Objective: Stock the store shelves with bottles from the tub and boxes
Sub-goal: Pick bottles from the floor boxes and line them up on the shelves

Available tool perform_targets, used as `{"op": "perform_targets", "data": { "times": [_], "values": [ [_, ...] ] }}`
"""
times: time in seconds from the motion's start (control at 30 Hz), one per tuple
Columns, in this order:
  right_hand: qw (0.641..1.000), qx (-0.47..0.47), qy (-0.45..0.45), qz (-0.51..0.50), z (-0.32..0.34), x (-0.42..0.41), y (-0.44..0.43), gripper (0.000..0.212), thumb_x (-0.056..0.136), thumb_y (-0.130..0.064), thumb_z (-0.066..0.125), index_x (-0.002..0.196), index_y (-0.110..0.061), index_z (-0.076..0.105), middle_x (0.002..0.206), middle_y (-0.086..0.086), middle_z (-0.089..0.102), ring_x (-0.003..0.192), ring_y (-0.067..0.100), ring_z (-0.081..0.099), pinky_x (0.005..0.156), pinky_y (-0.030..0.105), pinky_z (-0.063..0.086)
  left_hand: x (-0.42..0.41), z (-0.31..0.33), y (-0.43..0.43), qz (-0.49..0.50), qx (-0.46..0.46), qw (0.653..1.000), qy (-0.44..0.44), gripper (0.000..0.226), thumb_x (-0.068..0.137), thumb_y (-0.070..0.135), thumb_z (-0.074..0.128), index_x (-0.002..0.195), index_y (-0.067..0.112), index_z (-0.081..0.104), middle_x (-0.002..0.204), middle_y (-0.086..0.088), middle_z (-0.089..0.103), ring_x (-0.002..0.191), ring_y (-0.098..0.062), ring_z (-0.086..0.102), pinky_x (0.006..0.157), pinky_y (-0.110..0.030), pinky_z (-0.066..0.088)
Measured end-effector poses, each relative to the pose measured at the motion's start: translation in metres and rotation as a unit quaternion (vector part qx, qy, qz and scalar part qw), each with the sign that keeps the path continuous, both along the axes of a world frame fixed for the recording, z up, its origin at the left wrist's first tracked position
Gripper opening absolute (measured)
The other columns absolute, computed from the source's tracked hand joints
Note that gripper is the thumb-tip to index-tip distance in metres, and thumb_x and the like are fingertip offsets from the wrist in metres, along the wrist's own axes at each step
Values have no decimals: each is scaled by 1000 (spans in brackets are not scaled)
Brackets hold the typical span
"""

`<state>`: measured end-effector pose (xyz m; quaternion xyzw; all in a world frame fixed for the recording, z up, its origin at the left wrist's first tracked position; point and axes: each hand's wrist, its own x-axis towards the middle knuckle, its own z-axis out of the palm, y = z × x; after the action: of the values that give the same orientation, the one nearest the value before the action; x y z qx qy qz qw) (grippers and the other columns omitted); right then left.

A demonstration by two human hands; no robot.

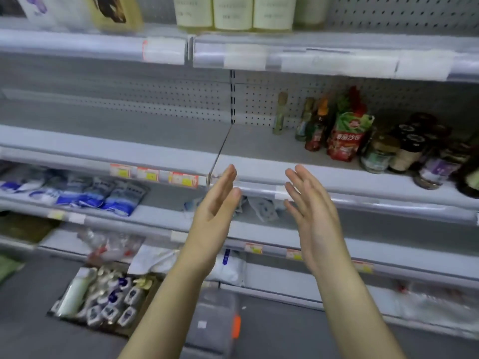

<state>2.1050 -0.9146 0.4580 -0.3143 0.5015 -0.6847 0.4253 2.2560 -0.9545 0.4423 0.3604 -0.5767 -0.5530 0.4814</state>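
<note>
My left hand [216, 203] and my right hand [308, 203] are raised side by side in front of the middle shelf [160, 141], palms facing each other, fingers straight, holding nothing. On the floor at lower left a cardboard box [103, 296] holds several small bottles and one tall white bottle [74, 294]. A grey tub [215, 320] with an orange clasp sits on the floor between my forearms. At the right of the middle shelf stand sauce bottles [317, 125], a red pouch [346, 136] and several dark-lidded jars [407, 149].
The left half of the middle shelf is bare. Pale large bottles [233, 11] line the top shelf. Blue and white bags [85, 195] lie on the lower shelf at left. White bags [228, 265] and clear packets [108, 244] sit on the lowest shelves.
</note>
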Motion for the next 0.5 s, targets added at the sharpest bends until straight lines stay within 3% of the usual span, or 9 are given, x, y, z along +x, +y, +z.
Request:
{"op": "perform_targets", "data": {
  "times": [0.13,0.3,0.5],
  "values": [
    [998,37,-28,40,-26,-25,25,25,102,-30,43,120,-38,57,133,-15,60,127,6,52,110,33,39,-6,-22,38,48,39,998,-21,50,85,47,51,135,44,45,141,25,49,128,10,43,110,-22,34],
    [978,112,-54,164,-54,-15,30,33,102,-37,38,133,-38,50,137,-12,56,132,12,46,113,40,35,22,-42,80,127,92,987,-36,48,87,53,59,134,48,50,136,32,50,128,9,43,113,-31,31],
    [952,116,-65,277,-54,61,30,30,100,-35,46,128,-36,55,128,-14,61,126,10,52,107,33,40,81,-40,110,246,87,964,-44,52,79,54,51,131,47,48,140,26,50,129,7,44,102,-20,41]
  ]
}}
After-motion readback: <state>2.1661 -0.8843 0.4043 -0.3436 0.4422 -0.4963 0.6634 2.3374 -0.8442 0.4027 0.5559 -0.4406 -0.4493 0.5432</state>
